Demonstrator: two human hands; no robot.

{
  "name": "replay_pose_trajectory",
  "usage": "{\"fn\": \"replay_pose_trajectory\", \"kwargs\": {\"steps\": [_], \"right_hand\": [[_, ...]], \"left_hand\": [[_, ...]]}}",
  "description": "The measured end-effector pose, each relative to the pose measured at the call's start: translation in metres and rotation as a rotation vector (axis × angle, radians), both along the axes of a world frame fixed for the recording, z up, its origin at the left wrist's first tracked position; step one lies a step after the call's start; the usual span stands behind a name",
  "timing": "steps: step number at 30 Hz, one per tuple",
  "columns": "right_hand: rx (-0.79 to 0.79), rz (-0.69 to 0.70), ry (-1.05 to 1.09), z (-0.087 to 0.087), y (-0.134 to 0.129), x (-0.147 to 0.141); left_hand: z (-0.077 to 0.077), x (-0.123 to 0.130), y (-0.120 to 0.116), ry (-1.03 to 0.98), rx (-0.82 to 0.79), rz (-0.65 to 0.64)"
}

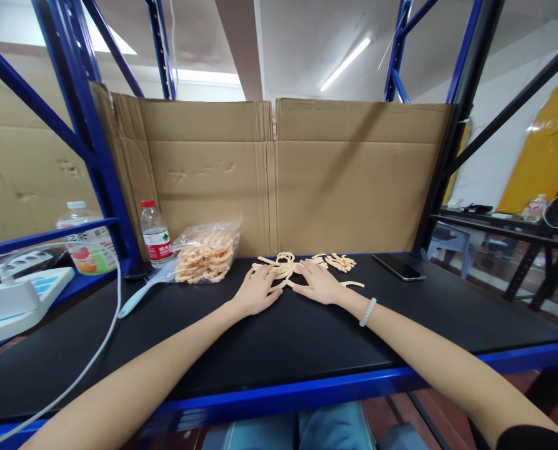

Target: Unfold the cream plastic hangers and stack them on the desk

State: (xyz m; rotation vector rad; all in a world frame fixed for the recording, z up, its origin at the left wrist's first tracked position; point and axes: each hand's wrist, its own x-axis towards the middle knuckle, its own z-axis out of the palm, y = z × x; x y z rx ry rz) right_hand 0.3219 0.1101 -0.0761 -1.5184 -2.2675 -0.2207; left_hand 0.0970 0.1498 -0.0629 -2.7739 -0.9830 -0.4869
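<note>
Cream-coloured cord, looped and knotted in its middle [285, 267], lies on the black tabletop [279, 344], with strands running out to both sides. My left hand [257, 289] rests palm down on its left side, fingers spread over the strands. On the right side of the knot lies my right hand [319, 282], flat with its fingers extended and a pale beaded bracelet [367, 312] at the wrist. One strand end [353, 284] shows beyond that hand. Just behind it is a small pile of short cream pieces [342, 262].
A clear bag of orange-tan snacks [208, 253], a red-capped bottle [157, 234] and a pale blue brush [142, 294] are at the left. A black phone [398, 267] lies at the right. Cardboard [353, 181] walls off the back; a white cable [105, 344] crosses the left side.
</note>
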Motion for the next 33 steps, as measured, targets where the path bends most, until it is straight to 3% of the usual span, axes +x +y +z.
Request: {"fn": "replay_pose_trajectory", "kwargs": {"steps": [4, 8, 13, 23, 33], "right_hand": [[0.088, 0.063, 0.086, 0.011, -0.008, 0.009], [-0.073, 0.189, 0.116, 0.018, -0.009, 0.019], [-0.268, 0.213, 0.230, 0.023, -0.012, 0.023], [-0.392, 0.257, 0.303, 0.026, -0.015, 0.024], [-0.356, 0.248, 0.242, 0.025, -0.017, 0.021]], "left_hand": [[0.005, -0.002, -0.004, -0.030, 0.016, -0.075], [0.007, -0.002, -0.001, -0.051, -0.033, -0.118], [0.006, -0.001, 0.000, -0.057, -0.074, -0.160], [0.015, -0.001, -0.011, 0.003, -0.082, -0.188], [0.017, -0.004, -0.014, 0.065, -0.037, -0.152]]}}
